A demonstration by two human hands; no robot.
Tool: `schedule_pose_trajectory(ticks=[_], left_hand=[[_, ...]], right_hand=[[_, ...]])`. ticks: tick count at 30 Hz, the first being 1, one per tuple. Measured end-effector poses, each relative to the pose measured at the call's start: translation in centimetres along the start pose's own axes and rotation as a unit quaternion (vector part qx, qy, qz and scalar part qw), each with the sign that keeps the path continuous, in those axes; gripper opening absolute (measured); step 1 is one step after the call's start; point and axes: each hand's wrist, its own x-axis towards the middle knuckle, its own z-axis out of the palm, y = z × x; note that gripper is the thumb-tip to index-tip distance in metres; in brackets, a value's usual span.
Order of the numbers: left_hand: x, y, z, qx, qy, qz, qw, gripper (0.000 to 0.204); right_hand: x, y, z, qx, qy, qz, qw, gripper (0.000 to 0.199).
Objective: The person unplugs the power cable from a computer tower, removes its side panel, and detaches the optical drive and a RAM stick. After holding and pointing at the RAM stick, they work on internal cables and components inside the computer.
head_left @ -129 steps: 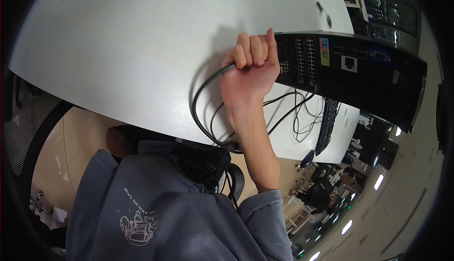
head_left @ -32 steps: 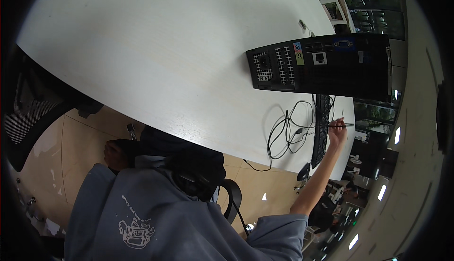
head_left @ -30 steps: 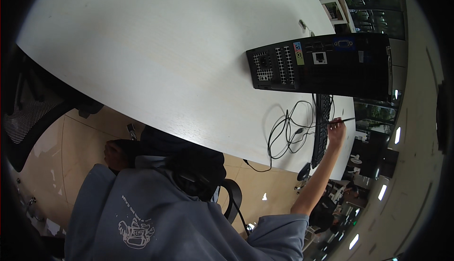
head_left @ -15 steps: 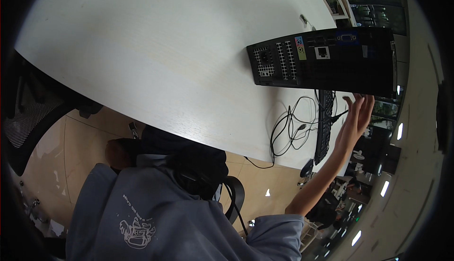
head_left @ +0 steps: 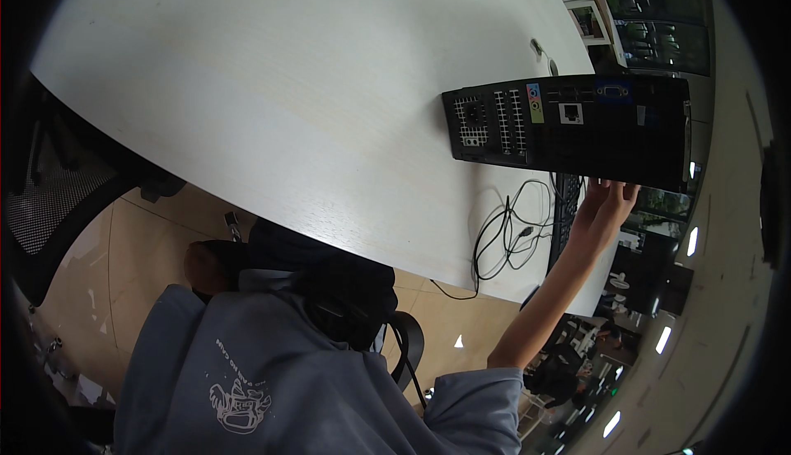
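Observation:
A black computer tower (head_left: 577, 130) stands at the right of the white table, with its back panel of ports and vent grilles showing. My right hand (head_left: 606, 208) rests against the side of the tower nearest to it, fingers stretched and fairly straight. The fingertips meet the case edge and are partly hidden there. Behind my wrist lies a black keyboard (head_left: 563, 220), mostly covered by the hand and tower. Beside it a loose black cable (head_left: 486, 249) is looped on the tabletop and hangs over the near edge. My left hand does not show.
The white table (head_left: 247, 84) spreads across the upper left. A black mesh chair (head_left: 58, 208) stands at its left edge. A small object with a cord (head_left: 537, 46) lies beyond the tower. A framed window (head_left: 659, 27) and people at desks appear at the far right.
My right hand has moved in toward the tower, and its fingertips are now partly hidden at the case. The tower sits lower in the picture, and the whole view has shifted slightly.

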Motion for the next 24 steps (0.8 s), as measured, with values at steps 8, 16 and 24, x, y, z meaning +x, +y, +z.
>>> schedule_pose_trajectory(ticks=[8, 16, 24], left_hand=[[0.0, -0.4, 0.1, 0.016, 0.024, -0.01, 1.0, 0.035], [0.0, 0.1, -0.7, -0.033, -0.022, -0.027, 0.999, 0.045], [0.2, -0.1, -0.7, -0.031, -0.024, -0.023, 0.999, 0.044]], right_hand=[[-0.6, -0.9, 4.3, -0.044, 0.13, -0.004, 0.99, 0.029], [-0.1, 0.4, -0.2, -0.052, 0.021, 0.006, 0.998, 0.039], [-0.8, -0.1, 4.0, -0.04, 0.125, -0.016, 0.991, 0.025]])
